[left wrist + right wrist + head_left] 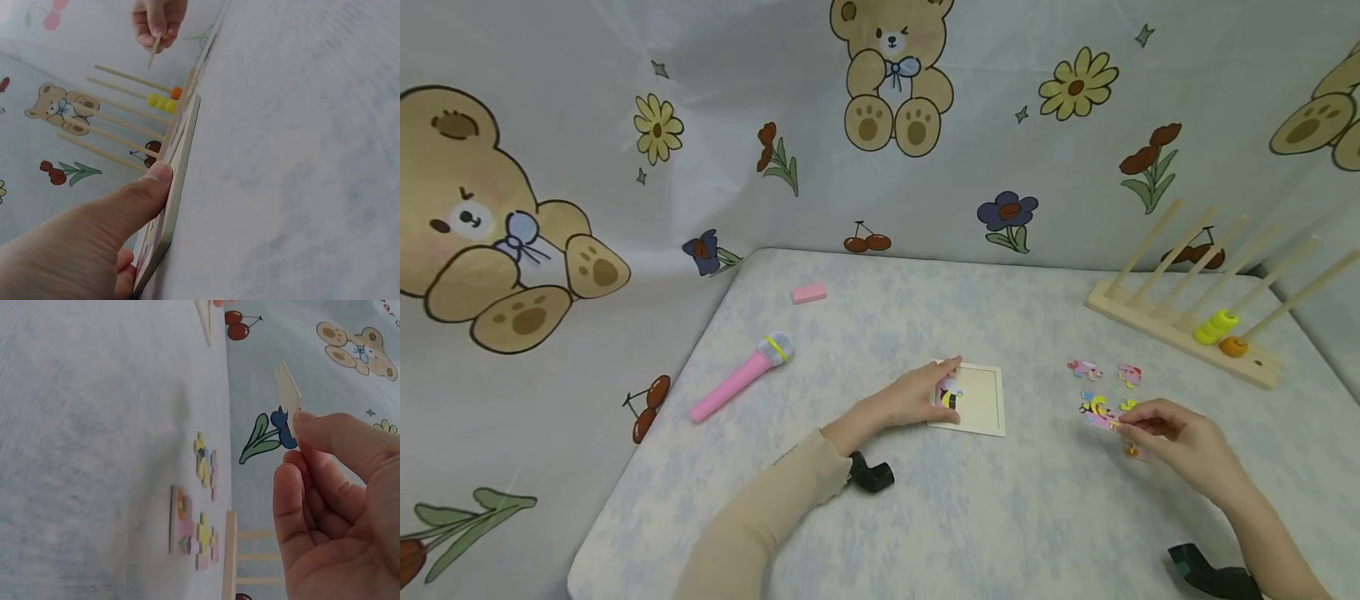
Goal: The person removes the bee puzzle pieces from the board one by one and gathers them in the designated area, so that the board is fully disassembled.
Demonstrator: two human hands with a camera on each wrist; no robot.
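Observation:
A shallow pale puzzle tray point(981, 400) lies on the table, a printed bee piece point(950, 400) set along its left side. My left hand point(913, 396) grips the tray across its left end, thumb on the near edge and fingers at the far edge. In the left wrist view the thumb point(140, 197) presses on the tray's rim point(181, 181). Above the table, my right hand point(1187, 446) pinches a thin puzzle piece point(289, 394) between thumb and fingers. Several loose puzzle pieces point(182, 522) lie below and around that hand, pink and yellow.
At the right back stands a wooden peg rack point(1180, 329) with yellow beads point(1216, 327) and an orange bead point(1233, 347). A pink toy microphone point(741, 379) lies at left, a pink block point(808, 293) behind it. Bear-printed cloth point(820, 200) surrounds the table.

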